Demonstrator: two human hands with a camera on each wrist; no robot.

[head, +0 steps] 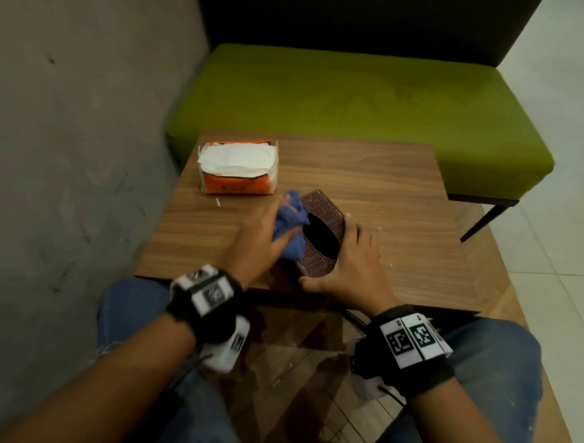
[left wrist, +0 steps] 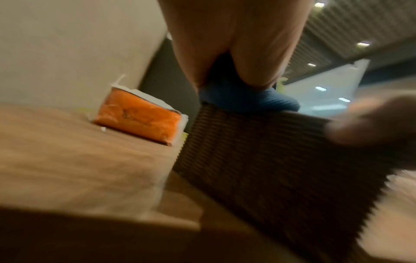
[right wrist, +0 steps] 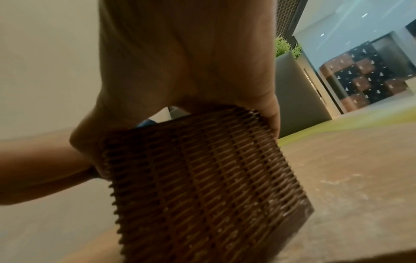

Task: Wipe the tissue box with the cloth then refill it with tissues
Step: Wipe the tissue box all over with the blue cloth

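A brown woven tissue box (head: pixel 321 206) (left wrist: pixel 270 160) (right wrist: pixel 202 178) with a dark oval opening on top stands on the wooden table (head: pixel 385 192). My right hand (head: pixel 346 260) (right wrist: pixel 191 62) grips its near right corner, thumb along the near end. My left hand (head: pixel 259 240) (left wrist: pixel 236 44) holds a crumpled blue cloth (head: pixel 289 221) (left wrist: pixel 247 99) against the box's left top edge. An open orange pack of white tissues (head: pixel 237 167) (left wrist: pixel 139 122) lies at the table's back left.
A green bench seat (head: pixel 356 100) with a dark backrest stands behind the table. A grey wall (head: pixel 70 128) runs along the left. White scraps (head: pixel 218 202) lie on the table. My knees in jeans sit below the near table edge.
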